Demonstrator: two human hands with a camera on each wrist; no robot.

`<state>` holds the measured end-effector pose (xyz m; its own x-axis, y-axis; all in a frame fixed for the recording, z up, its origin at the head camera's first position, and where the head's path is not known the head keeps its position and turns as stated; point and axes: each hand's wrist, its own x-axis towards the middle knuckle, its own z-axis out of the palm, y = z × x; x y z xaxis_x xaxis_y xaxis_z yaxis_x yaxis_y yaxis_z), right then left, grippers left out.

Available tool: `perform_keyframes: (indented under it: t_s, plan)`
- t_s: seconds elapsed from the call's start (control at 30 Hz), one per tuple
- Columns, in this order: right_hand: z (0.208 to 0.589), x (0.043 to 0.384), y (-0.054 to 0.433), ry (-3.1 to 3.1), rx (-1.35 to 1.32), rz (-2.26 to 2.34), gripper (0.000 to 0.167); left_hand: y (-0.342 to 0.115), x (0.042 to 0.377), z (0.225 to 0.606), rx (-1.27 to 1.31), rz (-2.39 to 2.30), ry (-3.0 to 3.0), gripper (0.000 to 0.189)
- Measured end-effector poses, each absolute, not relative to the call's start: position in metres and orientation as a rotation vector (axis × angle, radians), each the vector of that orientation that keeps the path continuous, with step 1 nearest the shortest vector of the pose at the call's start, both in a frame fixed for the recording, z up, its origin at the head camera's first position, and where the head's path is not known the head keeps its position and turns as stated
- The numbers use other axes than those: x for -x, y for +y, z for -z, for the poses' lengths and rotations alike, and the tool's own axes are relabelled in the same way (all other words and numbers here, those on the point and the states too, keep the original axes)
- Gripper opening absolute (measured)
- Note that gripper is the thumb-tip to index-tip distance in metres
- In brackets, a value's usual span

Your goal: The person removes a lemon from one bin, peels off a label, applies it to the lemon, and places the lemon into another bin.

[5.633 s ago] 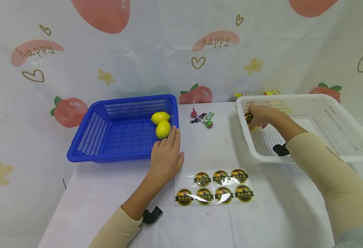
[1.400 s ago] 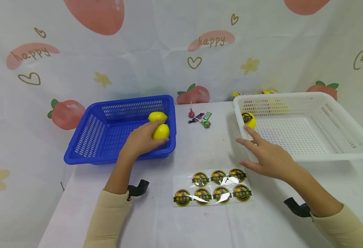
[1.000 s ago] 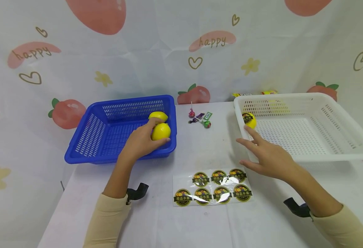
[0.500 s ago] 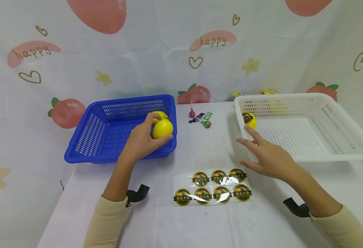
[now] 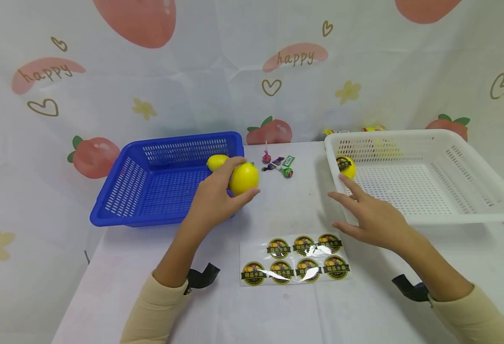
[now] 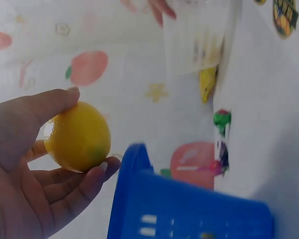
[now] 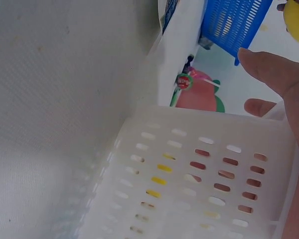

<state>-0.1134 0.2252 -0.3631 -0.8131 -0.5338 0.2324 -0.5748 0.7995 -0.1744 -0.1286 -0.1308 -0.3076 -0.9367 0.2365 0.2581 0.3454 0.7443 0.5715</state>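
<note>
My left hand (image 5: 215,198) grips a yellow lemon (image 5: 244,179) between thumb and fingers, lifted above the right rim of the blue basket (image 5: 118,220). In the left wrist view the same lemon (image 6: 80,137) sits clear of the basket's edge. Another lemon (image 5: 216,162) lies inside the blue basket, partly behind my left fingers. My right hand (image 5: 374,217) rests at the near left corner of the white basket (image 5: 463,219), fingers spread and holding nothing. Inside that basket, against its left wall, is a lemon with a round dark sticker (image 5: 346,167).
A clear sheet of round fruit stickers (image 5: 295,260) lies on the table in front. Between the baskets are a pink lollipop (image 5: 267,156), a green lollipop (image 5: 288,172) and small wrapped candies (image 5: 289,161). Yellow packets (image 5: 373,128) show behind the white basket. A patterned cloth hangs behind.
The right hand has left the inside of the white basket, where the stickered lemon now shows. My left hand has taken a lemon and lifted it rightward out of the blue basket.
</note>
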Motion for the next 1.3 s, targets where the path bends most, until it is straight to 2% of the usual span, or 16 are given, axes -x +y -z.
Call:
perform_keyframes:
  t_s: [0.3, 0.53, 0.73, 0.97, 1.3]
  plan:
    - [0.365, 0.114, 0.225, -2.809, -0.86, -0.348, 0.063, -0.097, 0.122, 0.324, 0.71, 0.88, -2.71, 0.062]
    - [0.365, 0.114, 0.226, -2.807, -0.854, -0.341, 0.064, -0.064, 0.12, 0.338, 0.758, 0.594, -2.952, 0.063]
    - [0.366, 0.114, 0.226, -2.79, -0.855, -0.335, 0.064, -0.042, 0.131, 0.356, 0.722, 0.33, -3.117, 0.064]
    - [0.367, 0.114, 0.224, -2.796, -0.86, -0.326, 0.063, -0.038, 0.141, 0.371, 0.637, 0.311, -3.254, 0.064]
    - [0.364, 0.113, 0.225, -2.81, -0.843, -0.314, 0.063, -0.045, 0.144, 0.371, 0.68, 0.459, -3.319, 0.066]
